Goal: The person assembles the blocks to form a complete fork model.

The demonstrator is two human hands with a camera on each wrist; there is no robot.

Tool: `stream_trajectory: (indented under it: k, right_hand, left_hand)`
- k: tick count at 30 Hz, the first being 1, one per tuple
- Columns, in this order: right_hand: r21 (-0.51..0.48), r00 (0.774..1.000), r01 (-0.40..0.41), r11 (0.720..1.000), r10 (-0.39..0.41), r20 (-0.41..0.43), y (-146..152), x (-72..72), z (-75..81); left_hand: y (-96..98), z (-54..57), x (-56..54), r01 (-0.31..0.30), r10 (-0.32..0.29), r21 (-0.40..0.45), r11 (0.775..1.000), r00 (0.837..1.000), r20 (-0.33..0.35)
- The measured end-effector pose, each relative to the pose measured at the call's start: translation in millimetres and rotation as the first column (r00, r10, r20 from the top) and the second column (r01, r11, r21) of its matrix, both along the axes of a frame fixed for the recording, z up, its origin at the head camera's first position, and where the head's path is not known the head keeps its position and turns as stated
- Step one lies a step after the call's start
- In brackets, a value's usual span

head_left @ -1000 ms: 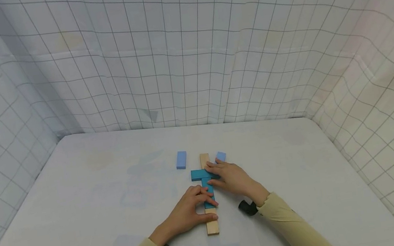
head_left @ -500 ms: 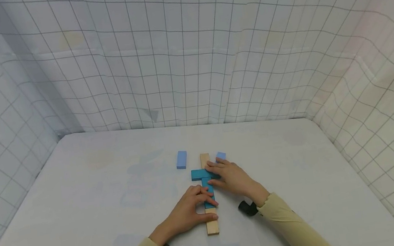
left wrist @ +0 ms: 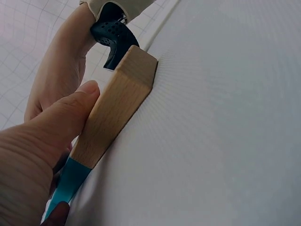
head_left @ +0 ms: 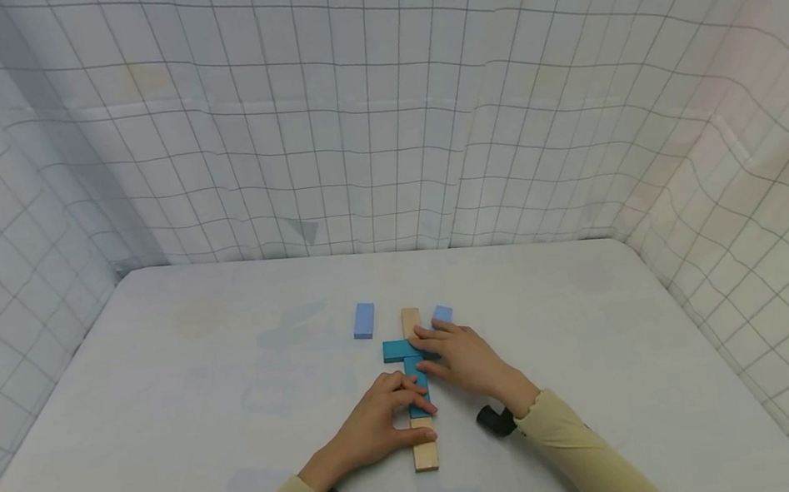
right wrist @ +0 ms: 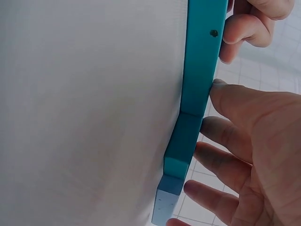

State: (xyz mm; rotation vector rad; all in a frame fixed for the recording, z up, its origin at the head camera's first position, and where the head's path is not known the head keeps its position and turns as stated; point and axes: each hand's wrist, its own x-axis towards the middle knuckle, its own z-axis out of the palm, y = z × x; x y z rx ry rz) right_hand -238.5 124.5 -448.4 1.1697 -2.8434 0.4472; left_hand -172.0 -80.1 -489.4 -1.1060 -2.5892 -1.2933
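Flat wooden blocks lie end to end in the head view: a plain wood block [head_left: 426,457] nearest, then a lengthwise teal block [head_left: 414,369], a crosswise teal block [head_left: 396,351] and a far plain wood block [head_left: 411,321]. My left hand [head_left: 374,424] arches over the near part; its thumb rests on the near wood block, its fingers touch the lengthwise teal one. My right hand [head_left: 469,360] lies with fingers spread over the crosswise block, hiding its right half. In the right wrist view, its thumb touches the lengthwise teal block [right wrist: 200,61].
A light blue block [head_left: 364,321] lies apart, left of the far wood block. Another light blue block [head_left: 443,313] sits beyond my right fingers, partly hidden. The white table [head_left: 171,378] is enclosed by gridded curtains [head_left: 376,114] behind and at both sides.
My right fingers have shifted very slightly on the crosswise teal block. My left hand and the blocks show no visible movement.
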Motion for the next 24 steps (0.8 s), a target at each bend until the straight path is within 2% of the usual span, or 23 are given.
stream_trajectory:
  k: [7,11,15,18,21,24]
  right_hand:
    - [0.039,0.999,0.007,0.999,-0.005,-0.043,-2,-2.6,-1.8]
    - [0.042,0.999,0.007,0.999,-0.005,-0.046,-2,-1.6,-2.3]
    - [0.036,0.999,0.000,0.999,0.002,-0.039,-2,0.5,-1.7]
    - [0.041,0.999,0.002,0.999,-0.001,-0.040,-1,1.3,-1.1]
    - [0.042,0.999,0.009,0.999,-0.007,-0.043,-1,1.7,0.3]
    - [0.043,0.999,0.011,0.999,-0.009,-0.046,0,1.2,1.2]
  left_hand:
    - [-0.5,-0.6,-1.3,-0.023,0.021,-0.065,0.998,0.999,-0.043]
    - [-0.3,2.2,0.9,-0.017,0.009,-0.109,0.994,0.997,-0.071]
    - [1.0,5.4,3.5,-0.013,-0.010,-0.164,0.986,0.990,-0.139]
    - [2.8,9.8,4.4,-0.005,-0.041,-0.195,0.981,0.972,-0.232]
    - [5.3,15.9,4.3,-0.006,-0.069,-0.219,0.976,0.941,-0.332]
    - [7.7,21.2,3.7,-0.019,-0.084,-0.249,0.968,0.914,-0.398]
